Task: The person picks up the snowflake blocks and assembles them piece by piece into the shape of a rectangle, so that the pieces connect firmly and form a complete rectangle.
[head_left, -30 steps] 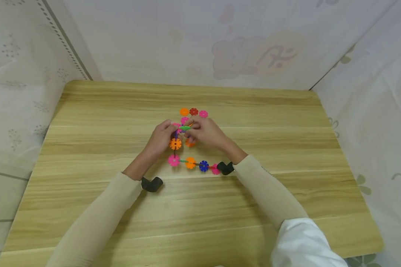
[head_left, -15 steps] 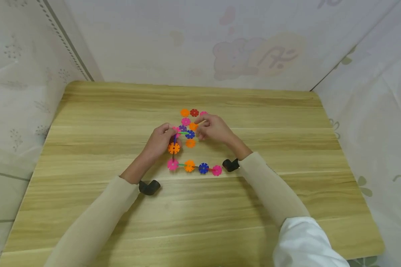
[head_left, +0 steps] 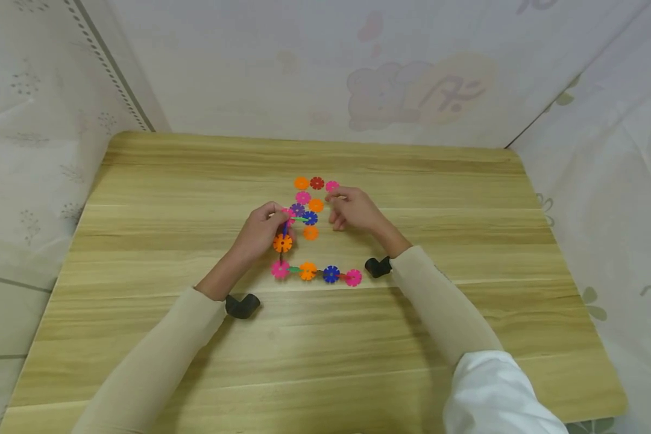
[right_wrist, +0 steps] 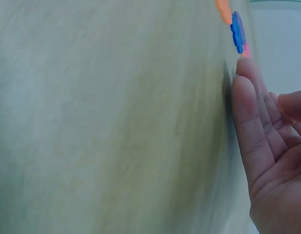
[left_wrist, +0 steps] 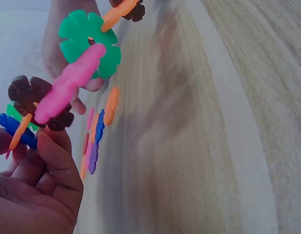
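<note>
My left hand (head_left: 260,228) pinches the upper end of a chain of notched plastic discs, at a pink disc next to a blue one. From there an orange disc (head_left: 283,243) hangs below, and the chain bends right through a pink disc (head_left: 279,269) to another pink disc (head_left: 354,277) at its far end. A light green disc (head_left: 299,219) sticks out right from the held end. In the left wrist view, a green disc (left_wrist: 82,41) shows on the chain. My right hand (head_left: 355,210) hovers beside the loose discs, its fingers loosely extended with nothing seen between them.
Several loose discs lie on the wooden table (head_left: 439,199) beyond the chain: orange (head_left: 301,183), dark red (head_left: 317,183), pink (head_left: 303,197), purple (head_left: 296,210) and blue (head_left: 310,218) among them. Patterned cloth walls (head_left: 282,66) stand behind and at both sides.
My right hand has moved off the light green disc to the right. The left hand keeps its hold, and the chain hangs slightly lower.
</note>
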Tool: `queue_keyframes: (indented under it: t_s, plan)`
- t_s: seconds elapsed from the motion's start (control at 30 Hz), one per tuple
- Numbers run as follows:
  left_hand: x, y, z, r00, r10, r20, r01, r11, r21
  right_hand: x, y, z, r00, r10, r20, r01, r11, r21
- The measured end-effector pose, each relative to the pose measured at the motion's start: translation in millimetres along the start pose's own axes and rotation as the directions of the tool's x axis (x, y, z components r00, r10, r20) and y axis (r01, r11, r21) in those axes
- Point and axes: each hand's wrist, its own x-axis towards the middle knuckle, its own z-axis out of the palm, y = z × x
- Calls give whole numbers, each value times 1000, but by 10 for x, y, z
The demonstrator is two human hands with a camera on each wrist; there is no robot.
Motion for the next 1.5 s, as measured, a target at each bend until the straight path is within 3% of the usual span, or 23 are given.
queue_keyframes:
  t_s: [0.4, 0.77, 1.07, 1.23, 1.37, 1.5]
  plan:
    - [-9, 5, 10, 1000, -3, -1, 3, 1000, -5, 10, 52, -14, 1000, -7, -11, 7, 999, -38]
    - [-7, 34, 29, 1000, -24, -1, 24, 1000, 14, 107, 44, 94, 999, -51, 14, 53, 984, -168]
    - [-4, 39, 49, 1000, -16, 2, 16, 1000, 1, 116, 1, 146, 999, -31, 16, 34, 966, -257]
    - [-16, 36, 46, 1000, -17, -3, 17, 1000, 14, 111, -27, 135, 1000, 15, 10, -12, 971, -240]
    - [-17, 18, 39, 1000, -25, 2, 25, 1000, 20, 98, -16, 118, 998, 60, 3, -59, 985, -159]
    - [-20, 10, 30, 1000, -25, 5, 25, 999, 25, 74, 14, 104, 999, 49, 4, -48, 993, -107]
